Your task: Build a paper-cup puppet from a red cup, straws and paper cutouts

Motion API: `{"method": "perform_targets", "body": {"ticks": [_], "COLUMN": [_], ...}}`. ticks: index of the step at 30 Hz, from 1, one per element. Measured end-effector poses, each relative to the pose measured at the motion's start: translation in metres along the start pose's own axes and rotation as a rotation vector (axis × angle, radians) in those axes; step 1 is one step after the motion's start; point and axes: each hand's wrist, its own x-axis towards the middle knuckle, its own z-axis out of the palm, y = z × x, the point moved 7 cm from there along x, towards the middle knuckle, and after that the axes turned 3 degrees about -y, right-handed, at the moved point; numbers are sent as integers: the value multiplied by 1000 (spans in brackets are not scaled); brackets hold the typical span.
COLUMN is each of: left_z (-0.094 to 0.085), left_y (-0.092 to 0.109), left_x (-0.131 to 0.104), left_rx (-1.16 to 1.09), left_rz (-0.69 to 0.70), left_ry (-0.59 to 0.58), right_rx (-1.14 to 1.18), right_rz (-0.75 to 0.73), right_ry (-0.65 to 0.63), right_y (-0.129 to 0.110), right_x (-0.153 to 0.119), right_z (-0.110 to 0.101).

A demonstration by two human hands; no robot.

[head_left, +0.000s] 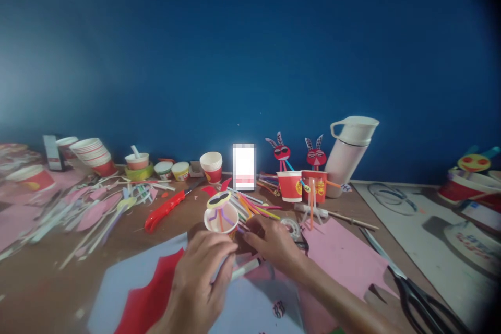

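A paper cup (233, 215) stands in front of me, its lower part hidden behind my left hand (199, 274). The left fingers are curled round the cup's near side. Out of the cup rises a puppet figure (219, 199) with a yellow face, black glasses, red ears and purple paper-strip limbs. My right hand (276, 244) is at the cup's right side, thumb and fingers closed on the end of a purple strip arm (241, 227). A white marker (246, 269) lies just below, between the hands.
Scissors (399, 271) lie right, on pink paper (340, 255). A red utility knife (164, 211) and paper strips (102, 209) lie left. Two finished-looking puppet cups (289, 186) and a leaning white thermos (348, 156) stand by the blue wall. Red paper (152, 292) is nearest.
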Motion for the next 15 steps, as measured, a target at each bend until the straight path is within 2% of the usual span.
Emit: {"method": "perform_targets", "body": {"ticks": [2,5,10,15], "left_z": [0,7,22,34], "left_y": [-4,-15,-27,-31], "left_x": [7,11,12,20], "left_rx": [216,391,488,549], "left_rz": [38,6,-29,-56], "left_ry": [-22,-74,-164,-266], "right_rx": [-28,-75,-155,-211], "right_rz": [3,-10,-36,-60], "right_ry": [4,12,38,61], "right_y": [1,0,-4,-5], "right_x": [0,0,0,-1], "right_z": [2,4,3,0]}}
